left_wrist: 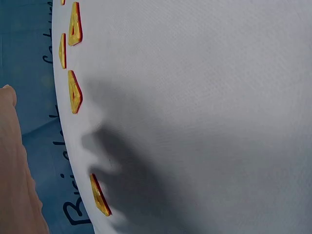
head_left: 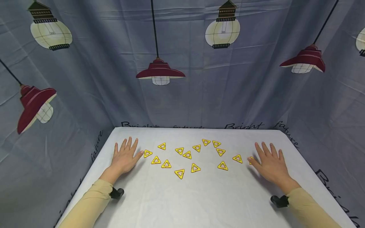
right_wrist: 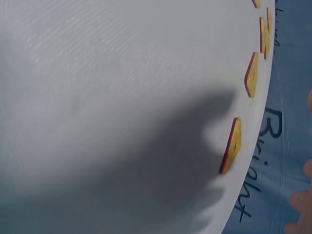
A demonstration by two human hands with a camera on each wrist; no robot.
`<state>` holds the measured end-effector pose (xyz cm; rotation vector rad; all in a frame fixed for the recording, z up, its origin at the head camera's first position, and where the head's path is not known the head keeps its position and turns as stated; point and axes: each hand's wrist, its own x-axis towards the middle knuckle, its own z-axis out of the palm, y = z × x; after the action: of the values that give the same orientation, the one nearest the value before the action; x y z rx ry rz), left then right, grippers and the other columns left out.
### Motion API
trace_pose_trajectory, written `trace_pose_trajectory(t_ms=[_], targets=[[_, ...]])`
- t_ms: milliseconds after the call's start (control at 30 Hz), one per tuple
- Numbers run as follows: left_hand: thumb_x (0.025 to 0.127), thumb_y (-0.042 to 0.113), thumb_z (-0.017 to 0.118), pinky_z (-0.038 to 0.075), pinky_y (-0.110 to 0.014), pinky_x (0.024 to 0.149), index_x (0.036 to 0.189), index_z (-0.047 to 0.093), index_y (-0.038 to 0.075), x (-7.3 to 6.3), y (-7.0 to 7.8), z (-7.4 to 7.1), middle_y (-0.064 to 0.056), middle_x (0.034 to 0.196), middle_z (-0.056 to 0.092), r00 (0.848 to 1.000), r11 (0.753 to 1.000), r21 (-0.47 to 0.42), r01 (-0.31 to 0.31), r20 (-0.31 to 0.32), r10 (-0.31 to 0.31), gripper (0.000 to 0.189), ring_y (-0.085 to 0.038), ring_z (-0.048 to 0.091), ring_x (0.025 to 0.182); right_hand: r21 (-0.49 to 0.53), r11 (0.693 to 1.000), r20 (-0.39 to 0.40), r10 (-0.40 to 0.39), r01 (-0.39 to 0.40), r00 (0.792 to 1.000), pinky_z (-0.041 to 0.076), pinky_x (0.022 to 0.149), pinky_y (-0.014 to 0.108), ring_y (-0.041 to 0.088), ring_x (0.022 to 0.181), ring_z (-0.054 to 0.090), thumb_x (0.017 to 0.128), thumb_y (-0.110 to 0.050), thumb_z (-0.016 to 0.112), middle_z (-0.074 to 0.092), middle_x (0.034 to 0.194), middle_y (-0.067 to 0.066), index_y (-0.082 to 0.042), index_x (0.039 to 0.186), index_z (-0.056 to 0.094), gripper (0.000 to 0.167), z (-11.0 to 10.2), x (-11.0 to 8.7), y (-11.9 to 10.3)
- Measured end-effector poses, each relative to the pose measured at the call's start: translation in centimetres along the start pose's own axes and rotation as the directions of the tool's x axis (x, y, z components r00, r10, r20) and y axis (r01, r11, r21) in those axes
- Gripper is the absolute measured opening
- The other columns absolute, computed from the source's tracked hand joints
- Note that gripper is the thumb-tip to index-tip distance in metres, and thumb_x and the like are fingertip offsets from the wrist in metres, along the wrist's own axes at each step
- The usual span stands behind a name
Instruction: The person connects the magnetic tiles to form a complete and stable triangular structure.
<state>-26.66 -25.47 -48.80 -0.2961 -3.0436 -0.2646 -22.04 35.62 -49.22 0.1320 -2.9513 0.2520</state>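
Note:
Several flat yellow triangles with triangular holes lie scattered over the white table (head_left: pixel 211 199). My left hand (head_left: pixel 124 159) hovers at the table's left side, fingers spread and straight, holding nothing. Its thumb is nearest to a yellow triangle (head_left: pixel 145 154). On the right side, my right hand (head_left: pixel 272 167) is likewise spread above the surface and grips nothing. Its thumb partly hides one yellow triangle (head_left: pixel 250 157). In the left wrist view, a triangle (left_wrist: pixel 99 196) shows a red edge beside the hand's shadow. The right wrist view has a similar red-edged triangle (right_wrist: pixel 234 144).
A grey-blue curtain (head_left: pixel 188 104) printed with lamps and lettering surrounds the back and sides of the table. Each wrist carries a small black camera, one at the left (head_left: pixel 117 193) and one at the right (head_left: pixel 279 201).

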Motion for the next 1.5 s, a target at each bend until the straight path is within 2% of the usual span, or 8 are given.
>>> trace_pose_trajectory(t_ms=[267,400,500,700,900,1067,1233,1500], targets=[[0.106,0.061,0.034,-0.011,-0.068,0.115,0.163,0.021,0.007,-0.1,0.6,0.0,-0.027,0.167,0.01,1.0,1.0,0.0,-0.027,-0.013,0.027,0.08,-0.047,0.003,0.153,-0.009,1.0,-0.002,-0.022,0.022,1.0,-0.012,0.114,0.069,0.055,0.15,0.001,0.101,-0.067,0.042,0.018,0.163,0.032,-0.003,0.162,0.023,0.09,0.3,0.1,-0.9],[0.106,0.062,0.033,-0.008,-0.068,0.116,0.163,0.022,0.008,0.0,1.0,0.0,-0.026,0.167,0.012,0.998,0.999,0.01,-0.049,-0.032,0.049,0.08,-0.047,0.006,0.153,-0.01,0.999,-0.028,-0.037,0.037,0.999,-0.014,0.115,0.067,0.054,0.15,0.001,0.102,-0.064,0.045,0.02,0.163,0.031,-0.003,0.161,0.025,0.088,0.4,0.2,-1.5],[0.106,0.058,0.038,-0.007,-0.068,0.116,0.163,0.023,0.007,0.0,1.4,0.2,-0.026,0.167,0.013,0.997,0.998,-0.002,-0.065,-0.043,0.065,0.078,-0.047,0.007,0.153,-0.012,0.999,-0.033,-0.05,0.05,0.998,-0.015,0.115,0.065,0.053,0.151,0.001,0.101,-0.061,0.049,0.02,0.163,0.03,-0.004,0.162,0.025,0.086,0.5,0.4,-2.1],[0.106,0.058,0.039,-0.008,-0.067,0.117,0.164,0.022,0.009,-0.3,2.2,0.6,-0.024,0.168,0.012,0.995,0.996,-0.029,-0.09,-0.04,0.089,0.077,-0.045,0.005,0.154,-0.014,0.995,-0.045,-0.099,0.099,0.994,-0.008,0.117,0.067,0.053,0.15,0.008,0.099,-0.06,0.054,0.024,0.163,0.028,-0.005,0.161,0.03,0.086,1.0,0.4,-3.9],[0.105,0.063,0.036,-0.005,-0.068,0.117,0.163,0.025,0.01,-0.3,3.1,0.9,-0.023,0.167,0.015,0.993,0.993,-0.046,-0.105,-0.064,0.102,0.079,-0.046,0.011,0.153,-0.016,0.99,-0.051,-0.143,0.142,0.988,-0.004,0.118,0.067,0.051,0.15,0.011,0.099,-0.067,0.048,0.026,0.164,0.025,-0.007,0.161,0.03,0.088,1.1,0.6,-5.3],[0.105,0.063,0.035,-0.004,-0.067,0.118,0.163,0.026,0.011,-0.4,3.4,1.3,-0.022,0.167,0.016,0.991,0.991,-0.05,-0.121,-0.065,0.117,0.079,-0.045,0.009,0.153,0.001,0.987,-0.029,-0.163,0.163,0.986,-0.004,0.118,0.067,0.051,0.151,0.011,0.099,-0.07,0.046,0.024,0.165,0.023,-0.009,0.162,0.028,0.089,1.2,0.7,-6.1],[0.105,0.061,0.038,-0.002,-0.068,0.118,0.163,0.027,0.011,-0.7,3.6,1.4,-0.022,0.167,0.017,0.989,0.989,-0.061,-0.135,-0.067,0.131,0.077,-0.044,0.01,0.153,0.027,0.983,-0.017,-0.18,0.18,0.984,-0.002,0.118,0.066,0.048,0.152,0.01,0.099,-0.068,0.047,0.025,0.165,0.022,-0.01,0.162,0.03,0.087,1.1,0.6,-7.1],[0.105,0.056,0.043,0.003,-0.07,0.117,0.161,0.032,0.009,-1.4,4.0,1.5,-0.022,0.166,0.023,0.983,0.982,-0.089,-0.169,-0.094,0.161,0.074,-0.046,0.017,0.152,0.107,0.965,-0.037,-0.237,0.239,0.971,0.008,0.118,0.068,0.045,0.152,0.015,0.1,-0.059,0.055,0.029,0.164,0.019,-0.012,0.162,0.03,0.082,1.4,0.4,-8.5]])
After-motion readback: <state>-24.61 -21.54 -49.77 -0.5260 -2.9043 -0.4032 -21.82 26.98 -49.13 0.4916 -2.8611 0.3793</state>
